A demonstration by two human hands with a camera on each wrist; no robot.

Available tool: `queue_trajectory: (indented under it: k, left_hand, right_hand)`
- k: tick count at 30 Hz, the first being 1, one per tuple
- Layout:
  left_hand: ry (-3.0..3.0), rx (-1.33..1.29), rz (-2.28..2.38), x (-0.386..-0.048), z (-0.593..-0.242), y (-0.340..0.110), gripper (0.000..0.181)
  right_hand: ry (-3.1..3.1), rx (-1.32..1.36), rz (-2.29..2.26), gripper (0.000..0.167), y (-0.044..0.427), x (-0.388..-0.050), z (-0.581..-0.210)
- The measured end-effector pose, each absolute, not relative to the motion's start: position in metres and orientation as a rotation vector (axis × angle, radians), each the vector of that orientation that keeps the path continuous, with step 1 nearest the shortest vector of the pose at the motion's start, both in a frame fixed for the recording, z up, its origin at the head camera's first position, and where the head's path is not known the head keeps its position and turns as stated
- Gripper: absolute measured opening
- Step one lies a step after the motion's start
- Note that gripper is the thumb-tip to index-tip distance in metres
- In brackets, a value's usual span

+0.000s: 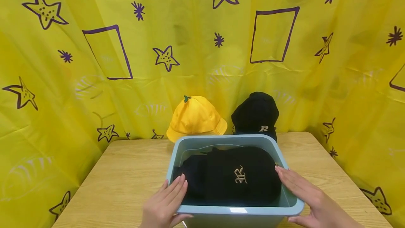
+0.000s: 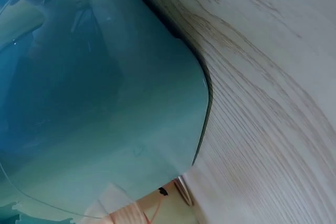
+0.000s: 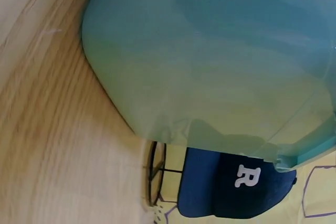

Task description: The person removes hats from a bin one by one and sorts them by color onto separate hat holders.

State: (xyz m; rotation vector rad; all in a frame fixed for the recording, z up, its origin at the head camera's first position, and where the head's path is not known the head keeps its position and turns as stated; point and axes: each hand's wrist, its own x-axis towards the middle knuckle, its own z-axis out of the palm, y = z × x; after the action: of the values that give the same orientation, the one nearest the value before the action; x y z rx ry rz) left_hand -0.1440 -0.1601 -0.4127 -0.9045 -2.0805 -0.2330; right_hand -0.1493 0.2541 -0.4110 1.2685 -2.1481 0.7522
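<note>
A blue-green plastic bin point(image 1: 240, 210) stands on the table, and its outer wall fills much of both wrist views. Inside lie dark caps, the top one a black cap point(image 1: 226, 182) with a gold embroidered letter. My left hand point(image 1: 166, 201) holds the bin's near left rim, fingers over the edge and thumb outside. On the right side, my right hand point(image 1: 308, 198) grips the rim the same way. Behind the bin are a yellow bucket hat point(image 1: 196, 117) with a green leaf tip and a dark cap point(image 1: 255, 112) marked with an R.
The wooden table point(image 1: 126, 175) extends to both sides of the bin. A yellow curtain point(image 1: 190, 20) with purple drawings hangs behind and at the sides. In the right wrist view, a dark wire stand point(image 3: 157, 174) is beside the R cap.
</note>
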Motion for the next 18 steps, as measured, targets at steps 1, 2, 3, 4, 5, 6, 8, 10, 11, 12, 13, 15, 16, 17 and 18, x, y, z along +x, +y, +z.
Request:
queue_trajectory:
  k: [1,2,3,4,5,6,8,10,11,12,13,15,16,17,18]
  left_hand:
    - [-2.069,-0.903,-0.236,-0.145,-0.413,-0.158,0.064]
    - [-2.059,-0.902,-0.236,-0.146,-0.414,-0.157,0.064]
    - [-2.051,-0.905,-0.236,-0.146,-0.414,-0.155,0.064]
    - [-2.053,-0.903,-0.232,-0.146,-0.414,-0.154,0.064]
    - [-2.057,-0.901,-0.226,-0.146,-0.413,-0.153,0.064]
    - [-2.058,-0.897,-0.22,-0.145,-0.413,-0.152,0.064]
    - [-2.08,-0.883,-0.201,-0.143,-0.412,-0.149,0.064]
    - [-2.095,-0.869,-0.184,-0.142,-0.412,-0.147,0.065]
    - [-2.096,-0.865,-0.177,-0.141,-0.412,-0.146,0.065]
    - [-2.095,-0.862,-0.173,-0.141,-0.412,-0.145,0.065]
    - [-2.093,-0.859,-0.172,-0.142,-0.413,-0.143,0.065]
    - [-2.073,-0.862,-0.174,-0.143,-0.413,-0.139,0.065]
    - [-2.062,-0.864,-0.181,-0.145,-0.413,-0.137,0.064]
    - [-2.053,-0.866,-0.185,-0.146,-0.413,-0.135,0.064]
    - [-2.043,-0.869,-0.188,-0.147,-0.414,-0.133,0.064]
  right_hand:
    - [-2.16,1.262,0.749,0.088,0.256,-0.149,-0.41]
    - [-2.166,1.261,0.746,0.089,0.257,-0.148,-0.41]
    - [-2.177,1.251,0.733,0.09,0.257,-0.147,-0.409]
    - [-2.199,1.236,0.718,0.091,0.258,-0.145,-0.408]
    - [-2.211,1.229,0.707,0.091,0.258,-0.144,-0.407]
    - [-2.221,1.223,0.696,0.091,0.258,-0.142,-0.407]
    - [-2.266,1.188,0.647,0.091,0.257,-0.137,-0.407]
    - [-2.293,1.156,0.593,0.09,0.256,-0.132,-0.407]
    - [-2.294,1.145,0.574,0.088,0.255,-0.13,-0.408]
    - [-2.29,1.136,0.554,0.085,0.255,-0.129,-0.408]
    - [-2.276,1.126,0.534,0.082,0.255,-0.129,-0.409]
    - [-2.22,1.111,0.505,0.077,0.256,-0.13,-0.409]
    - [-2.181,1.112,0.505,0.075,0.256,-0.131,-0.408]
    - [-2.142,1.111,0.504,0.074,0.256,-0.132,-0.408]
    - [-2.106,1.108,0.503,0.075,0.255,-0.133,-0.408]
